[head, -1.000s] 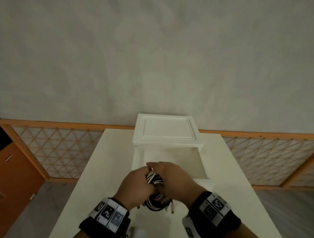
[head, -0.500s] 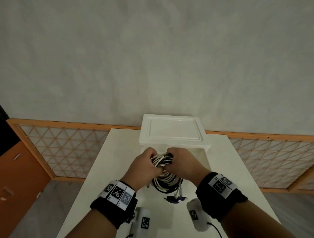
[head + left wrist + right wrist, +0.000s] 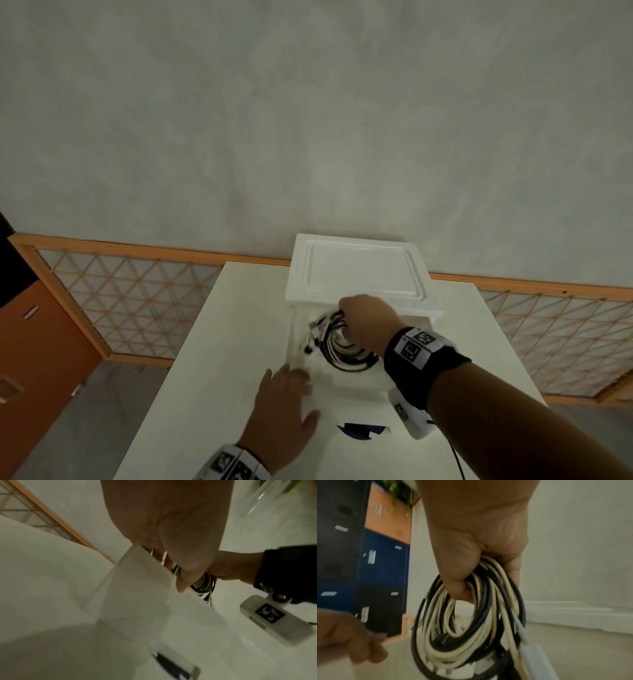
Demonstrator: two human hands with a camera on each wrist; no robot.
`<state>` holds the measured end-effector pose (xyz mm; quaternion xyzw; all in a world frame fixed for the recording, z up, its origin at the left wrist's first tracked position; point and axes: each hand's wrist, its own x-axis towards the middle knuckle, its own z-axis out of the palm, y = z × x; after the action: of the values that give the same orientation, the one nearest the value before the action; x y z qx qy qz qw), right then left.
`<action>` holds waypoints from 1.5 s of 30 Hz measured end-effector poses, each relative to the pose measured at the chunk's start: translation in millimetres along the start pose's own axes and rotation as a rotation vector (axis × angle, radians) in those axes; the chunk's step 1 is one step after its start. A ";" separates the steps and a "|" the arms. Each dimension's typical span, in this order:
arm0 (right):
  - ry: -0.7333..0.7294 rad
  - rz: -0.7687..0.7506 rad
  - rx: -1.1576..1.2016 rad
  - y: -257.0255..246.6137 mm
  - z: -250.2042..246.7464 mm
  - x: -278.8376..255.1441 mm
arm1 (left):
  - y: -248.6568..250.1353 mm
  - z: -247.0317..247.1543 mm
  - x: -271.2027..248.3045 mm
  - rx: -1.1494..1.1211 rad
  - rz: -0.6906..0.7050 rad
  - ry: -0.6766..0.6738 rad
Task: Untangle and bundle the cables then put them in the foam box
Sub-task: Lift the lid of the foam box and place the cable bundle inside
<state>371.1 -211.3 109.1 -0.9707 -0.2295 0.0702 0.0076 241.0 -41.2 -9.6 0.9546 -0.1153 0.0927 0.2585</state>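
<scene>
While the right hand (image 3: 368, 323) clutches the coiled cables (image 3: 342, 346) over the open foam box (image 3: 359, 385), ready to drop them in, the left hand (image 3: 284, 401) hovers slack-fingered above the table (image 3: 219, 342).

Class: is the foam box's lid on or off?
Off: the lid stands behind the open foam box, over which the right hand holds cables.

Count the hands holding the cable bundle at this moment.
1. The right hand grips the cable bundle over the foam box; the left hand is off it, fingers spread near the box's front-left corner.
</scene>
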 end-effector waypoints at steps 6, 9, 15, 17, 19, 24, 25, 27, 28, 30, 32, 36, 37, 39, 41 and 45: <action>-0.396 -0.181 -0.131 -10.3 32.0 31.6 | -11.1 9.8 -4.7 0.160 0.115 -0.084; -0.556 -0.194 -0.200 -10.7 45.9 50.3 | -13.5 16.4 -3.7 0.133 0.102 -0.076; -0.613 -0.151 -0.303 6.6 57.0 77.9 | -14.2 22.6 -3.2 0.137 0.101 -0.014; -0.528 -0.121 -0.260 10.7 65.9 82.2 | -14.1 21.7 -3.6 0.154 0.099 -0.010; -0.487 -0.083 -0.181 5.0 61.2 76.3 | -14.4 20.5 -4.1 0.169 0.099 -0.019; -0.409 0.001 0.049 -1.4 18.7 43.5 | -12.3 12.6 -5.8 0.170 0.091 -0.113; -0.370 0.007 0.109 1.3 7.9 29.8 | -10.8 9.2 -6.3 0.174 0.087 -0.138; -0.245 0.038 0.232 8.3 -12.4 1.1 | -11.3 3.6 -7.9 0.210 0.052 -0.196; -0.172 0.061 0.290 13.6 -20.8 -16.6 | -10.6 0.6 -10.0 0.210 0.039 -0.217; -0.061 0.143 0.376 24.9 -31.6 -55.6 | -8.4 -4.9 -12.5 0.128 0.033 -0.178; -0.047 0.290 0.403 39.7 -25.8 -94.7 | -4.9 -7.2 -16.3 -0.104 -0.058 -0.137; -0.214 0.674 0.703 69.5 28.4 -156.7 | -1.1 0.1 -36.4 -0.482 -0.456 0.077; -0.264 0.758 0.802 72.3 42.3 -166.6 | 2.9 0.5 -37.9 -0.589 -0.558 0.088; -0.317 0.869 0.942 73.8 65.2 -180.6 | 12.3 1.8 -36.4 -0.785 -0.726 0.027; -0.276 0.896 1.068 66.7 80.2 -187.6 | 16.7 3.4 -35.1 -0.878 -0.850 -0.016; -0.120 0.859 1.342 47.1 93.4 -185.9 | 18.0 5.7 -34.1 -0.992 -0.984 -0.100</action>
<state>214.5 -338.0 39.2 -0.7569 0.2560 0.2425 0.5502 204.2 -53.3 -14.0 0.6684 0.2901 -0.1427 0.6699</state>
